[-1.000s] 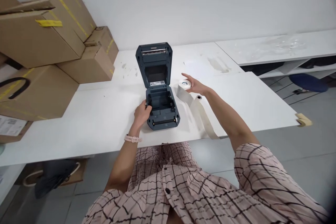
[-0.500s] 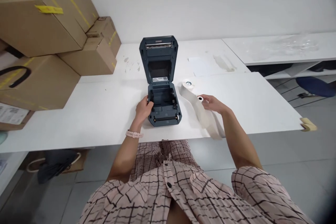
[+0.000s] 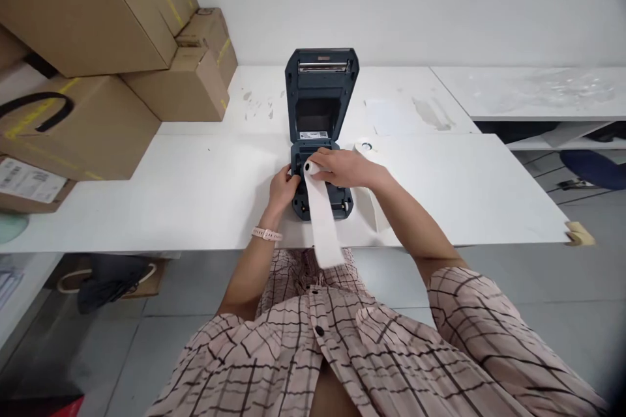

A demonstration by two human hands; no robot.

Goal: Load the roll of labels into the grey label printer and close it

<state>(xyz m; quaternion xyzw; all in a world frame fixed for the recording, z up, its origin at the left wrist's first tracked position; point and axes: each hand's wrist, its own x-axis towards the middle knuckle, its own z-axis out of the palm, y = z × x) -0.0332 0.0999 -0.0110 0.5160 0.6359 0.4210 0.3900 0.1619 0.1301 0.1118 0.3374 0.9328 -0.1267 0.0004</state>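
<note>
A dark blue-grey label printer [image 3: 323, 117] stands on the white table with its lid tipped up and back. My left hand [image 3: 284, 189] grips the left side of its base, thumb over the rim. In my right hand [image 3: 345, 168] is a small white label roll [image 3: 320, 208], held over the printer's open bay. Its loose strip hangs forward over the printer's front and past the table edge. The roll and my right hand hide much of the bay. Right of the printer lies another label roll [image 3: 366, 147], its strip partly unwound toward the table's front edge.
Stacked cardboard boxes [image 3: 147, 32] with yellow tape fill the left of the table [image 3: 220, 195]. A wall rises behind. At the right corner sits a yellowish piece [image 3: 580, 233], and a dark blue stool seat [image 3: 591, 168] stands beyond it.
My right hand has brought the small label roll leftward from beside the printer to over its bay. My left hand keeps its hold on the printer. The view has shifted somewhat.
</note>
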